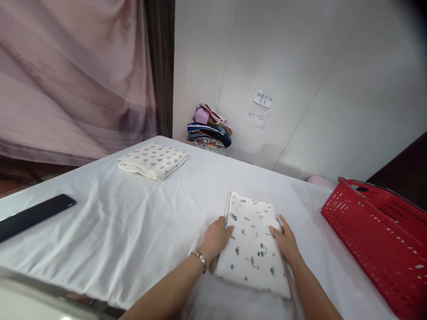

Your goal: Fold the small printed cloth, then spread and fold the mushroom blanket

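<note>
A folded white cloth with small printed figures lies at the near right of the white-covered table, its near edge reaching the front. My left hand grips its left side, thumb on top and the other fingers along the edge, partly hidden. On the opposite side my right hand holds the right edge in the same way, thumb over the print. A bracelet circles my left wrist. Farther back on the left sits a second folded white cloth with a grey and yellow print, touched by neither hand.
To the right stands a red perforated plastic basket. A long dark flat object lies at the table's left edge. Behind the table rises a stack of folded clothes against the wall. A pink curtain hangs at left.
</note>
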### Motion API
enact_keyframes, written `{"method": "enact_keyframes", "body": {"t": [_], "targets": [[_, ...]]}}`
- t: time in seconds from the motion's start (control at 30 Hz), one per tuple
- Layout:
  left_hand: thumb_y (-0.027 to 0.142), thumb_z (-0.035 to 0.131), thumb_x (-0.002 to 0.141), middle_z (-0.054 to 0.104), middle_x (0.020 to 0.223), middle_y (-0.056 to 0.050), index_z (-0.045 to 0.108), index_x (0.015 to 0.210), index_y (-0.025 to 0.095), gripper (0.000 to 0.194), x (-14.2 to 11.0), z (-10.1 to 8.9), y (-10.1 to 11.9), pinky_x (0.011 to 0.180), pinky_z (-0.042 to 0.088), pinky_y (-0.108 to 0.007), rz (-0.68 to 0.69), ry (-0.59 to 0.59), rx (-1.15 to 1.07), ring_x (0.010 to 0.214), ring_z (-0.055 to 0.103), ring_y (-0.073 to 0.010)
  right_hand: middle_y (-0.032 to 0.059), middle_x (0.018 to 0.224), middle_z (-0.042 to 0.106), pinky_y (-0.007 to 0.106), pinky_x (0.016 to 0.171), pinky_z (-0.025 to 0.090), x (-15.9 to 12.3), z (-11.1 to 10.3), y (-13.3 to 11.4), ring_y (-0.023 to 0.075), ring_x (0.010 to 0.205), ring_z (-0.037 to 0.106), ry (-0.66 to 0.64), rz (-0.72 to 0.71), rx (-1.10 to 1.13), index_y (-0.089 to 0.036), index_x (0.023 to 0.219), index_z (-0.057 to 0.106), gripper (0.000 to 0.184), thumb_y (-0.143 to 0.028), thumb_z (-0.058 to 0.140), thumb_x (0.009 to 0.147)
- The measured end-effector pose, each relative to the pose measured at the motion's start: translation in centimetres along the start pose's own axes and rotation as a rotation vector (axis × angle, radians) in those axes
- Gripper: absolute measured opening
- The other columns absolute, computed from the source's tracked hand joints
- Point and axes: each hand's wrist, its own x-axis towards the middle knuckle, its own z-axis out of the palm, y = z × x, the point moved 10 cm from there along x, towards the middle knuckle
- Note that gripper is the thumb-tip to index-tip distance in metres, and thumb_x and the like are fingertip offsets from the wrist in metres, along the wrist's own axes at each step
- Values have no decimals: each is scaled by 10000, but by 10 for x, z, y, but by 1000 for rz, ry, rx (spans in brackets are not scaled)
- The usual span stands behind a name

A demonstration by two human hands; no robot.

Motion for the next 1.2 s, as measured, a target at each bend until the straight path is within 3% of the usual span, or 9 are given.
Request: {"method": "enact_keyframes", "body": {"t": [0.13,0.27,0.33,0.43,0.57,0.7,0.8,0.97,1.2], "targets": [[435,443,817,650,1022,-113,486,1135,164,420,-2,8,-4,733,421,-289,2,-37,-39,922,608,-228,93,1321,472,385,1014,334,8,-3,-1,268,1217,428,-32,-28,-206,-179,1364,350,739,-460,546,709],[482,419,825,665,983,-103,515,1122,165,445,9,4,-7,706,424,-271,24,-23,-118,890,617,-216,75,1354,432,386,1062,256,1,5,-51,269,1279,330,29,-278,-425,-196,1218,525,522,-377,513,729],[478,391,843,673,952,-98,528,1113,161,438,21,-2,-5,700,423,-263,39,14,-150,868,621,-205,73,1271,511,360,1020,319,-9,25,-82,253,1212,417,-7,-379,-387,-198,1098,597,402,-366,472,755],[401,393,858,679,926,-94,559,1073,157,365,41,-8,-2,702,417,-251,52,82,-177,850,620,-186,48,903,659,306,745,477,-18,81,-106,200,828,617,-272,-316,-221,-199,961,618,329,-408,427,795],[348,415,858,680,934,-88,597,1008,171,295,55,-7,-5,703,407,-248,52,154,-165,853,616,-177,18,736,636,251,566,411,-15,128,-124,154,621,589,-345,-254,-317,-199,892,597,297,-432,431,812],[294,410,863,679,944,-64,606,991,193,255,53,-4,-8,710,402,-241,88,177,-181,859,613,-160,32,768,647,247,594,361,-9,140,-130,176,723,588,-290,-276,-571,-205,907,589,272,-431,486,796],[275,436,847,683,929,-51,604,1001,196,241,52,-3,-8,723,405,-233,115,155,-224,862,613,-155,26,795,652,237,601,351,-8,141,-129,165,732,584,-284,-289,-605,-212,923,580,223,-375,481,808],[241,444,835,683,915,-42,577,1041,205,248,53,-2,-8,703,402,-233,116,135,-224,848,615,-154,-9,655,610,214,567,361,-4,143,-126,130,616,563,-298,-294,-477,-194,770,577,104,-224,478,760],[219,450,820,668,847,-47,548,955,186,170,53,-2,-12,663,394,-237,116,175,-253,776,608,-151,-52,526,526,212,476,365,0,150,-117,108,446,491,-316,-238,-205,-181,758,568,130,-272,477,737]]}}
